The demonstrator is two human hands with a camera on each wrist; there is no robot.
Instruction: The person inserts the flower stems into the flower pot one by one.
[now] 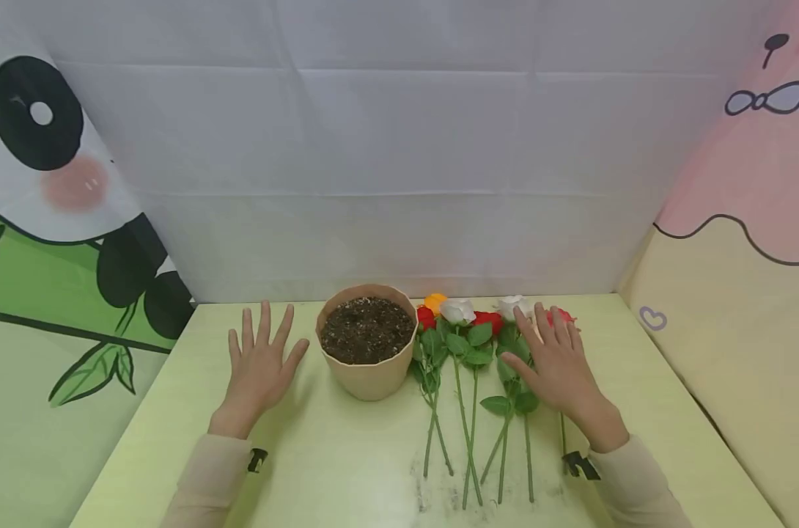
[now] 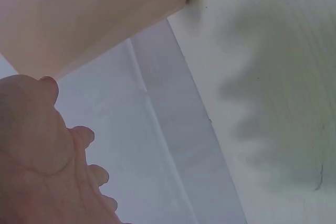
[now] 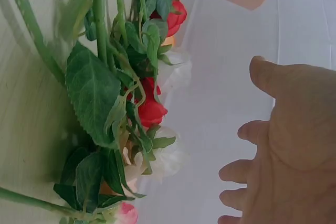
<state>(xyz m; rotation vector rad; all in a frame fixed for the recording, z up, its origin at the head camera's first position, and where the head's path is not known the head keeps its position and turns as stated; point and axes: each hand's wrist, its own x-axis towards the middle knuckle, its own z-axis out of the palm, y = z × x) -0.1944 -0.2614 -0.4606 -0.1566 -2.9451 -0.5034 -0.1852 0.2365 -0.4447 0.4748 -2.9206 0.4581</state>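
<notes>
My left hand (image 1: 259,370) hovers over the table left of the pot, its fingers straight and spread, holding nothing. In the left wrist view the same hand (image 2: 37,150) is apart from the tabletop, where its shadow falls. A tan pot (image 1: 369,381) filled with dark soil (image 1: 369,330) stands near the back. Right of it lie several long-stemmed roses (image 1: 457,312) in red, white, orange and pink, blooms toward the wall. Over the rightmost ones my right hand (image 1: 558,363) is spread, holding nothing; in the right wrist view this hand (image 3: 294,140) is apart from the blooms (image 3: 152,111).
The pale yellow table (image 1: 347,462) meets a white cloth wall (image 1: 399,147) at the back. Cartoon-printed panels stand at the left (image 1: 76,279) and right (image 1: 736,330). Dark smudges and crumbs (image 1: 432,488) lie around the stem ends.
</notes>
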